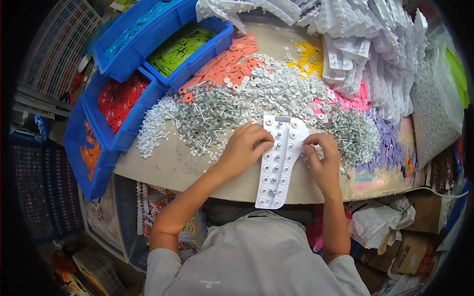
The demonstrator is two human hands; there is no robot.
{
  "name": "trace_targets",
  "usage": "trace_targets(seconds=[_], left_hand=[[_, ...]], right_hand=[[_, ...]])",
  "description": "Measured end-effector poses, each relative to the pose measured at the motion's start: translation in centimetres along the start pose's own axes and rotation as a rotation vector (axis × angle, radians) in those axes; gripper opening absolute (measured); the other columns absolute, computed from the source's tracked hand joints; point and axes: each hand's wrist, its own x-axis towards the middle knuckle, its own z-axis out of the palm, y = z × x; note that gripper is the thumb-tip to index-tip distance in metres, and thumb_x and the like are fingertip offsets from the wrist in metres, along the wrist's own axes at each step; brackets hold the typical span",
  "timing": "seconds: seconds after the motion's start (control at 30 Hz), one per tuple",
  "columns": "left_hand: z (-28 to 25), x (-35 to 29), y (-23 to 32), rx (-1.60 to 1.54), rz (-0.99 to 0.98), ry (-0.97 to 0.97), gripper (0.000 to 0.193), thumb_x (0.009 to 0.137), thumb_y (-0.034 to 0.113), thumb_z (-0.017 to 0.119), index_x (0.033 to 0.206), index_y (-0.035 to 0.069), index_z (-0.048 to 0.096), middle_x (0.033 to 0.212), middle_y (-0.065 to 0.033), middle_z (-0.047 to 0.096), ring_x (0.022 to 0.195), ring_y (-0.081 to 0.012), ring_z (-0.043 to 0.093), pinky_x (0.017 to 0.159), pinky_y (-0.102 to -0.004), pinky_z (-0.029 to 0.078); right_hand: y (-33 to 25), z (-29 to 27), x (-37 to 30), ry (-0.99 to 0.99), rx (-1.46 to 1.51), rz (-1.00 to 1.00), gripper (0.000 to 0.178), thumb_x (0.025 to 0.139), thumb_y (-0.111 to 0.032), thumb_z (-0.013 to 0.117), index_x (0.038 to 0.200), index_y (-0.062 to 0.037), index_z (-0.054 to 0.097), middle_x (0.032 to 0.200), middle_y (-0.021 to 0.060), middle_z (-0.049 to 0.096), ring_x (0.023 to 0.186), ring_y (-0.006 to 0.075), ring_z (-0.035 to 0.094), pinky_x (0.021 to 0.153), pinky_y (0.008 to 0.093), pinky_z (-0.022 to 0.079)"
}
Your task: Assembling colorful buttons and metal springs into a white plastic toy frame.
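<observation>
A white plastic panel (283, 163) lies between my hands at the table's front edge, its lower end jutting past it. One row of metal pins stands down its middle, and round white caps line both sides. At its upper left edge, my left hand (245, 150) is closed, with thumb and fingers pinched together. My right hand (323, 160) is curled at the opposite edge, fingertips close to the panel. Whatever either pinch holds is too small or hidden. Beyond the panel are heaps of round white caps (291, 86) and metal pins (205, 116).
Blue bins (118, 140) at left hold red, orange, green and blue strips. Coral strips (224, 66), yellow strips (308, 58) and purple strips (385, 140) lie around the heaps. More pins (353, 138) sit at right. White panels (375, 44) are stacked behind, beside a clear bag (434, 103).
</observation>
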Motion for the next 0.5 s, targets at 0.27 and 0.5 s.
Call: trace_targets(seconds=[0.27,0.5], left_hand=[[0.3,-0.2,0.4,0.269,0.206,0.079,0.013,0.082,0.01,0.078,0.094,0.008,0.073,0.085,-0.0047,0.063,0.084,-0.0231,0.059,0.078,-0.0361,0.045],[0.4,-0.6,-0.4,0.054,0.115,0.115,0.009,0.082,0.009,0.078,0.09,0.006,0.075,0.082,-0.0042,0.066,0.087,-0.0228,0.06,0.081,-0.036,0.045]], right_hand=[[-0.8,1.8,0.0,-0.136,0.035,-0.006,0.007,0.086,-0.004,0.072,0.091,-0.0028,0.068,0.092,0.008,0.064,0.095,0.0255,0.055,0.089,0.0367,0.041],[-0.4,2.7,-0.5,-0.077,-0.108,-0.151,0.011,0.085,-0.003,0.074,0.095,-0.0038,0.068,0.092,0.0095,0.062,0.092,0.0289,0.054,0.086,0.039,0.043]])
